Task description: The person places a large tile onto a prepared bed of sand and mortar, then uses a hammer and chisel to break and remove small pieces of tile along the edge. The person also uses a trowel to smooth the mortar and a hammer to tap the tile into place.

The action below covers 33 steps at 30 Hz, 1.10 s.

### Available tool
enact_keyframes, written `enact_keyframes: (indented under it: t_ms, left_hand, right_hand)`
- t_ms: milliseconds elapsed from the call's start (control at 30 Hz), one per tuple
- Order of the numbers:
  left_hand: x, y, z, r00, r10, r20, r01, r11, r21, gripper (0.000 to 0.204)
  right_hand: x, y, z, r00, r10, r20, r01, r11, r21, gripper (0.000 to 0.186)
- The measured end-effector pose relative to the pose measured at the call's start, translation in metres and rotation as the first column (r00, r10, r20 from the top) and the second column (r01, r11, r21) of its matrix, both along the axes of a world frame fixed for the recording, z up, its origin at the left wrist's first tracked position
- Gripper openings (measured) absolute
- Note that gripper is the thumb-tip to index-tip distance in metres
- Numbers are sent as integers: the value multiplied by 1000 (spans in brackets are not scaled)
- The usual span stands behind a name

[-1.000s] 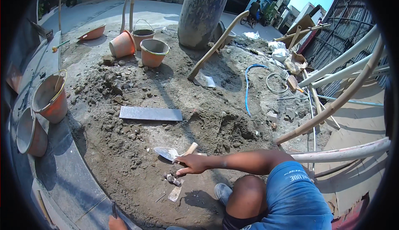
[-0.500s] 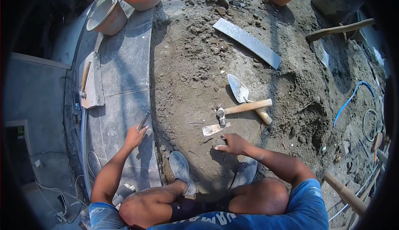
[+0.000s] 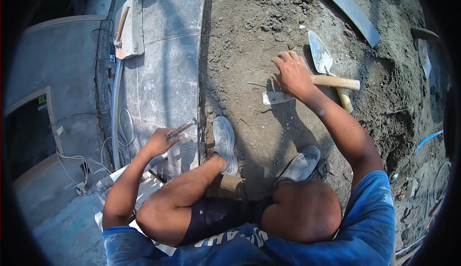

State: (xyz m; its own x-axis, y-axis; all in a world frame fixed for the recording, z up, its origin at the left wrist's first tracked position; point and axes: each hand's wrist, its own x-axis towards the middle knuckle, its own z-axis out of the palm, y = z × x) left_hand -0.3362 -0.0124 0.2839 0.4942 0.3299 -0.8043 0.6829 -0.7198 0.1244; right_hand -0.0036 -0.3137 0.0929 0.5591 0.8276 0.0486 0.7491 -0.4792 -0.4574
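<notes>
Bare soil [image 3: 249, 131] spreads in front of the crouching person, with grey paving [image 3: 170, 69] along its left edge. A long flat metal strip [image 3: 349, 10] lies on the soil beyond the tools, and a broken concrete slab [image 3: 136, 28] rests on the paving with a small hammer [image 3: 122, 25] on top. The pointed trowel [image 3: 319, 51] lies with its blade away from the person, its handle crossed by that of the wooden-handled hammer [image 3: 338, 81]. The right hand [image 3: 293, 74], half a second ago on the near side of this hammer and apart from it, is now above its head end and hides the head. Its fingers are bent downward; whether they touch or grip the hammer cannot be told. The change puts both hands at tools: the left hand [image 3: 161, 142], over the paving, keeps its fingers closed around a metal chisel [image 3: 183, 127], whose free end points toward the soil. Just beside the right wrist lies a flat pale blade [image 3: 277, 98], and left of that hand a thin nail-like rod [image 3: 256, 83].
</notes>
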Motion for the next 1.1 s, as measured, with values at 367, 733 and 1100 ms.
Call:
enact_keyframes:
  t_ms: [367,733,1100]
  left_hand:
    - [-83,19,81,981,188,-42,-181,975,126,45]
    - [22,80,-28,987,81,139,-98,989,114,41]
    - [16,113,-124,953,-191,237,105,937,333,44]
  right_hand:
    - [76,-47,9,942,293,-164,-333,753,-567,67]
    - [-13,-161,3,999,20,-51,-31,974,-226,19]
    - [-88,-193,30,984,-118,-133,77,957,-280,50]
